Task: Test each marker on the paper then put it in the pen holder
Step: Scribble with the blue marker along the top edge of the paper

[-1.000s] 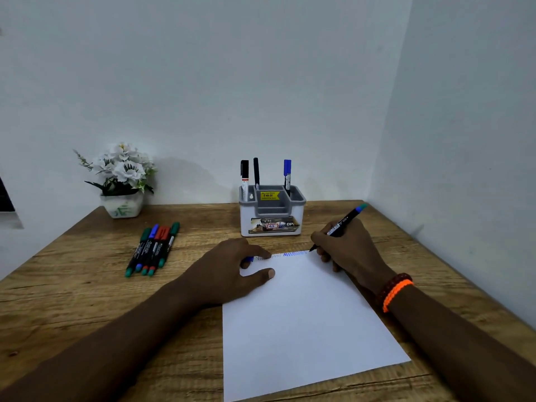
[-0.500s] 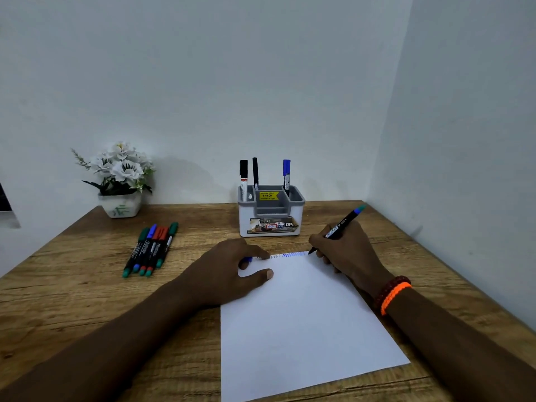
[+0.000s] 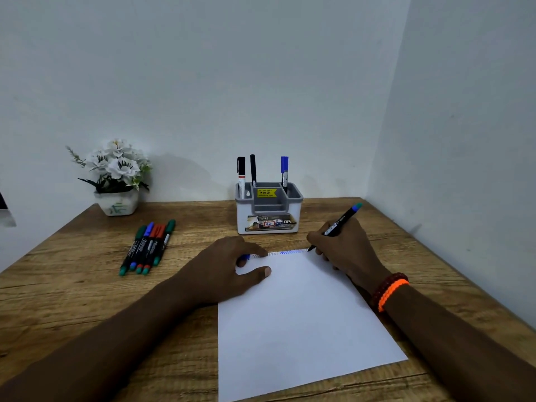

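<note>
A white sheet of paper (image 3: pixel 301 320) lies on the wooden desk, with blue zigzag marks (image 3: pixel 291 252) along its far edge. My right hand (image 3: pixel 345 250) grips a black marker with a blue end (image 3: pixel 338 224), its tip touching the paper's far right corner. My left hand (image 3: pixel 229 268) presses down the paper's far left corner and pinches a blue cap (image 3: pixel 245 257) under its fingers. The grey and white pen holder (image 3: pixel 268 208) stands behind the paper with three markers upright in it. Several capped markers (image 3: pixel 148 246) lie in a row at the left.
A white pot of artificial flowers (image 3: pixel 116 178) stands at the desk's back left. A wall runs close along the right side of the desk (image 3: pixel 435 265). Orange and dark red bands (image 3: pixel 390 290) circle my right wrist.
The view has shifted slightly. The marker tip has stayed at the paper's far right corner, and my left hand has kept its place on the paper.
</note>
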Action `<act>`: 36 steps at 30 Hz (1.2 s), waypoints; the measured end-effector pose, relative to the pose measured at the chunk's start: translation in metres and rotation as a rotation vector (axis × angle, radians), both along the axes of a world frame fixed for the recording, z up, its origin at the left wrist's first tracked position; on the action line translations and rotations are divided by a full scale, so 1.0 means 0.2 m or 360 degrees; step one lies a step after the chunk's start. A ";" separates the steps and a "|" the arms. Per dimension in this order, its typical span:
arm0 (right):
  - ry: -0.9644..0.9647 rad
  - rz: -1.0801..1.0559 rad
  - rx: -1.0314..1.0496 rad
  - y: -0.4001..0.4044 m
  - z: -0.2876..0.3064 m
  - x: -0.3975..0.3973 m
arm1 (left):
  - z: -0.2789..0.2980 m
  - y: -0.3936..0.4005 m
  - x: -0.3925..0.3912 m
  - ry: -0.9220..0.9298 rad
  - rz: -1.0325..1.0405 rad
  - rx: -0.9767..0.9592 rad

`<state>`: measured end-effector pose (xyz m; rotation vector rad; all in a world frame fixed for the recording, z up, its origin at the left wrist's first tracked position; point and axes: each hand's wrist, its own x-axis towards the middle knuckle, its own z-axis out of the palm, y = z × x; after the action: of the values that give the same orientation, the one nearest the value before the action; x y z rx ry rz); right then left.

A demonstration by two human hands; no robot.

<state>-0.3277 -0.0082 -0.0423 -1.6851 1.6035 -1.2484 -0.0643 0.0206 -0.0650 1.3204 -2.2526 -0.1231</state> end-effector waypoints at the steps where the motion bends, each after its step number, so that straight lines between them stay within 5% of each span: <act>1: 0.0001 -0.0004 -0.0003 0.00 0.00 0.00 | 0.00 0.00 0.00 0.0003 0.0001 0.0000; 36: -0.0096 -0.0087 -0.0023 -0.05 -0.05 -0.03 | -0.01 0.00 0.01 -0.0005 0.0000 0.0001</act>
<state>-0.3342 -0.0185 -0.0526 -1.6065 1.6185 -1.3280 -0.0632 0.0209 -0.0661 1.3217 -2.2557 -0.1216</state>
